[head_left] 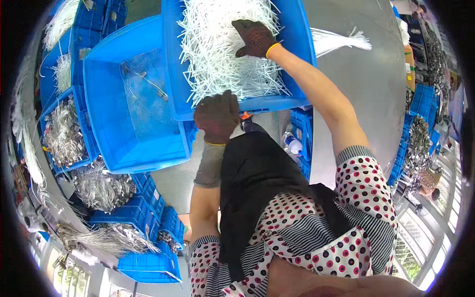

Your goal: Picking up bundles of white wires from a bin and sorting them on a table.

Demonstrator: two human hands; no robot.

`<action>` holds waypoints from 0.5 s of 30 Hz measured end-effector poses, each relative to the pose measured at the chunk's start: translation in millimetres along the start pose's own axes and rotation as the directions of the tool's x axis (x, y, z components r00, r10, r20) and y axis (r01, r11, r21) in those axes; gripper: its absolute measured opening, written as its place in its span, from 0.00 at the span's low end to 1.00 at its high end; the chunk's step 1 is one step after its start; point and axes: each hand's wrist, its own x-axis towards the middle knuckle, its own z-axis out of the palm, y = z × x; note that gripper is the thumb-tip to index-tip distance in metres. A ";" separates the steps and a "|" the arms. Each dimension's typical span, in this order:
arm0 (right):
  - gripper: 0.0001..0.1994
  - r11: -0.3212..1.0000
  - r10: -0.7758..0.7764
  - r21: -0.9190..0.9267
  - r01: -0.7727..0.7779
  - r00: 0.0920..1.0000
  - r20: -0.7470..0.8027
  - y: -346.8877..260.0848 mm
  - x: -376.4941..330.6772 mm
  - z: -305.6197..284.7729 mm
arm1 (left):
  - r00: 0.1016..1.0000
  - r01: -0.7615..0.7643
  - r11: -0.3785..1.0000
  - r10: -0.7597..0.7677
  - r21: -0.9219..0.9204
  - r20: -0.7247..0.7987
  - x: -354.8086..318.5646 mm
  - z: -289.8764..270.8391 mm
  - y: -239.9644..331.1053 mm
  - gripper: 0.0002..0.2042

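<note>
A blue plastic crate (302, 54) filled with thin white plastic strips (222, 59) is in front of me, at the top of the view. My left hand (217, 118), in a dark glove, is closed over the crate's near rim at its left corner. My right hand (255, 39), also in a dark glove with a yellow cuff, reaches over the heap on the right. Its thumb stands apart from the fingers, and nothing shows between them. Whether its fingertips touch the strips I cannot tell.
Left of the crate sits another blue crate (138, 158) with a few wires in it. Crates of silvery strips (64, 133) line the far left. A white bundle (341, 42) lies on the grey surface (366, 79) at right. A bottle (293, 143) is below the full crate.
</note>
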 end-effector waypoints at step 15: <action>0.50 0.992 0.124 -0.064 -0.113 0.966 0.225 -66.0 -17.3 50.5 | 0.999 0.038 0.982 -0.035 -0.184 0.022 12.4 -16.5 -0.7 0.08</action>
